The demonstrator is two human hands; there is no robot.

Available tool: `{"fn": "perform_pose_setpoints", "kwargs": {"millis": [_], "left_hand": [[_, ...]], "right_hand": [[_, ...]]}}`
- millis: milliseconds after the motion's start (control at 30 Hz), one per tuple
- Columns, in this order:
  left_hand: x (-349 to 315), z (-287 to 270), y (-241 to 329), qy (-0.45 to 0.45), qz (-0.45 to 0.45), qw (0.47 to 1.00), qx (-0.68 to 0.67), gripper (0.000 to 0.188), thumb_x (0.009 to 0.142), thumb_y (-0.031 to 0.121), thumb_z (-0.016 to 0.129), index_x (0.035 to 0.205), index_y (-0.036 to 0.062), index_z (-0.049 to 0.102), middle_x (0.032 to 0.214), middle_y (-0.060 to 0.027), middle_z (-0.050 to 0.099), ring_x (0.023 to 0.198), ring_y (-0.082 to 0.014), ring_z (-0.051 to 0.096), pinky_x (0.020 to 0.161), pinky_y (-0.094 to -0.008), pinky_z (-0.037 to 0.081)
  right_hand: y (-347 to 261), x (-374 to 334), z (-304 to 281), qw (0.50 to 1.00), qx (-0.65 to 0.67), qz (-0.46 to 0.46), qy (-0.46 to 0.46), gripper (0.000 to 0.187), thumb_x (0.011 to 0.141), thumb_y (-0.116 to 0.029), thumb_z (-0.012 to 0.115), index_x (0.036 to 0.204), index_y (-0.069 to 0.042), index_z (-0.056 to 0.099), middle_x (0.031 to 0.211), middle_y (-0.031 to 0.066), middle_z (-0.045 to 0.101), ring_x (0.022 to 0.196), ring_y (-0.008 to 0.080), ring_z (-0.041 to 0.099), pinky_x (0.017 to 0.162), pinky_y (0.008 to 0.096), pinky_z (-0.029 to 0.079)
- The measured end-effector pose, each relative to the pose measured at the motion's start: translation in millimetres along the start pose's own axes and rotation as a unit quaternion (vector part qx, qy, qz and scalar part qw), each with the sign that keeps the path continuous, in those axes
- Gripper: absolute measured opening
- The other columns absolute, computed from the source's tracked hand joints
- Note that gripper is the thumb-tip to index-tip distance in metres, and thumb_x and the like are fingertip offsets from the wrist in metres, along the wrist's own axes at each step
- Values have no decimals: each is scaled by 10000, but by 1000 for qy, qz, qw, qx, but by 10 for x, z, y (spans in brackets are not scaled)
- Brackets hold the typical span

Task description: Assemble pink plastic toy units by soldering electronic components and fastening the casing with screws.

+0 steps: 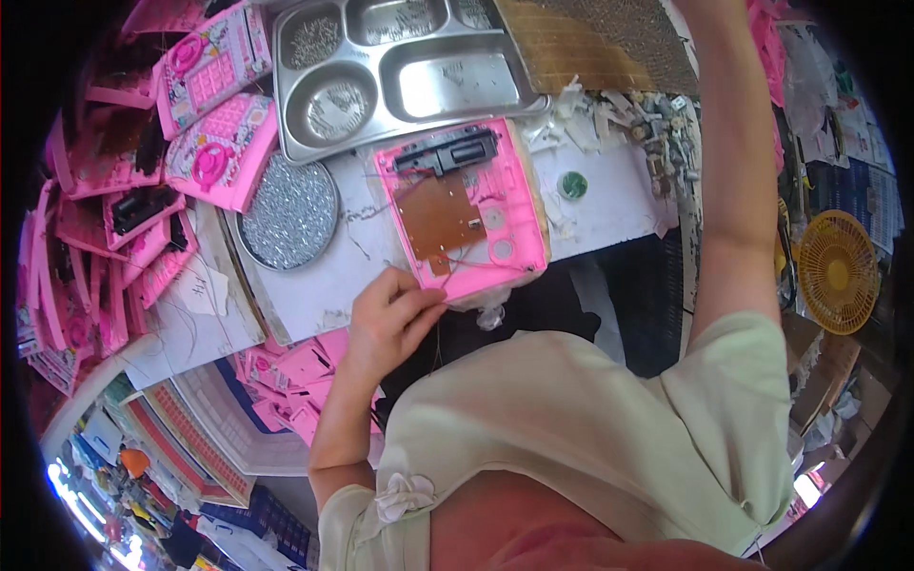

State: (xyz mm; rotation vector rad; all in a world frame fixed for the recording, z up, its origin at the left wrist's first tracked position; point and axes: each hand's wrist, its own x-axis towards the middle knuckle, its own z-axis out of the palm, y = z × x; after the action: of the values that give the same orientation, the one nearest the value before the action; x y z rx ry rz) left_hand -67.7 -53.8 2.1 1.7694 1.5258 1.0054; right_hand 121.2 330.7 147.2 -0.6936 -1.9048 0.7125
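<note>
A pink plastic toy casing (524, 238) lies with its inside up near the front edge of the worktable. In it are a brown circuit board (438, 214), a black battery box (466, 152) along the far side, and thin wires. My left hand (386, 319) is closed at the casing's near left corner, thumb and fingers pinching its edge, with a thin wire close to the fingertips. My right arm (738, 162) reaches far forward on the right, and its hand is past the top of the picture.
A steel compartment tray (376, 71) with small screws stands behind the casing, beside a round dish of metal bits (286, 211). Pink casings (224, 143) pile up at left. Cardboard (600, 43), loose metal parts (657, 143) and a green round piece (572, 185) lie right; a yellow basket (838, 271) is farther right.
</note>
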Motion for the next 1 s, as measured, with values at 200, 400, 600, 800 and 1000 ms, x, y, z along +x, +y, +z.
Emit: {"fn": "perform_pose_setpoints", "kwargs": {"millis": [200,400,600,800,1000], "left_hand": [[135,45,6,-13,14,1000,-6,209,757,36,816,943,61,726,819,-89,580,707,-240,610,594,-334,486],[81,62,-8,1,18,1000,3,201,767,39,810,951,52,731,842,-87,575,713,-229,606,604,-333,486],[48,85,-2,9,14,1000,3,205,763,41,814,951,49,735,842,-83,572,713,-222,604,602,-329,484],[79,77,-17,0,20,1000,11,203,757,30,818,941,42,736,832,-79,568,717,-210,592,609,-314,477],[71,80,-4,6,23,1000,17,211,743,12,823,932,36,732,818,-62,545,729,-189,548,607,-297,435]], "right_hand": [[-582,-2234,186,931,-34,55,-360,165,833,-93,731,997,-92,718,898,44,684,883,248,620,760,342,509],[-554,-2434,320,942,-108,-61,-311,183,771,-119,787,939,-94,719,1007,27,665,922,261,598,765,373,527],[-509,-2500,321,943,-93,-95,-305,225,727,-123,817,932,-93,730,1016,30,673,938,260,597,778,365,534],[-255,-2657,346,963,-3,-112,-246,243,720,-145,832,944,-108,744,990,7,713,939,245,607,773,370,515],[-335,-2640,308,957,-52,-103,-266,198,749,-179,813,933,-142,750,1026,7,724,984,224,618,835,379,479]]}}
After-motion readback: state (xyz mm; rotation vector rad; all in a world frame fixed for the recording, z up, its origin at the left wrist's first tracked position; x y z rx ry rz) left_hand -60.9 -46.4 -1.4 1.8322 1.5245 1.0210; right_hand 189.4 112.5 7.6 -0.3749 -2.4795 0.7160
